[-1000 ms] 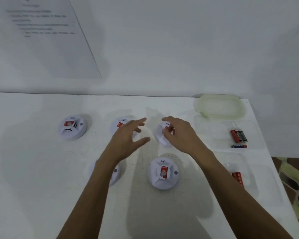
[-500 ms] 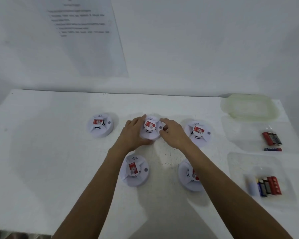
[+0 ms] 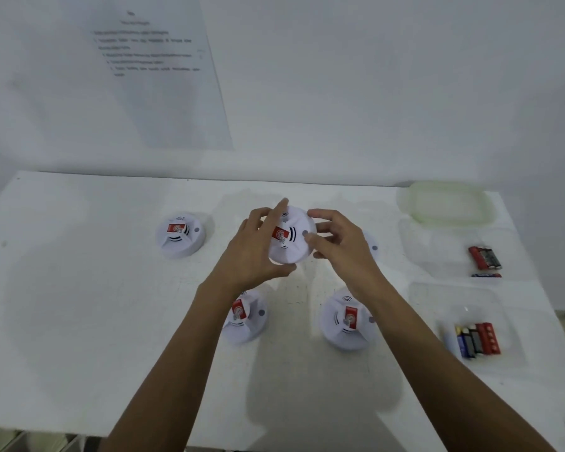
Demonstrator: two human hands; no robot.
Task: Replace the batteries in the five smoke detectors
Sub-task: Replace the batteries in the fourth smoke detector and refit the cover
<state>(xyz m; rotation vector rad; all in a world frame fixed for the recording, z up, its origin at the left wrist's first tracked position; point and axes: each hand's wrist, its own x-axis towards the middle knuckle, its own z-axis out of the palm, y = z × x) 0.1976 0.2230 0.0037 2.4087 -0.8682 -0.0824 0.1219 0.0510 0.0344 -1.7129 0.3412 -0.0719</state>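
Observation:
Both hands hold a round white smoke detector [image 3: 296, 239] with a red label, lifted and tilted above the table's middle. My left hand [image 3: 253, 252] grips its left rim, and my right hand [image 3: 338, 243] grips its right rim. A second detector [image 3: 180, 236] lies at the back left. Two more lie in front: one detector [image 3: 245, 318] under my left wrist and another detector [image 3: 346, 321] under my right wrist. A fifth detector [image 3: 371, 244] is mostly hidden behind my right hand.
At the right stand two clear trays: the far tray [image 3: 437, 256] holds a few batteries [image 3: 484, 257], the near tray [image 3: 509, 347] holds several batteries [image 3: 477, 339]. A translucent lid [image 3: 444, 207] lies at the back right. A printed sheet [image 3: 157, 70] hangs on the wall.
Both hands closed round the middle back detector and raised it off the table, tilting its face toward me. The camera view also shifted slightly.

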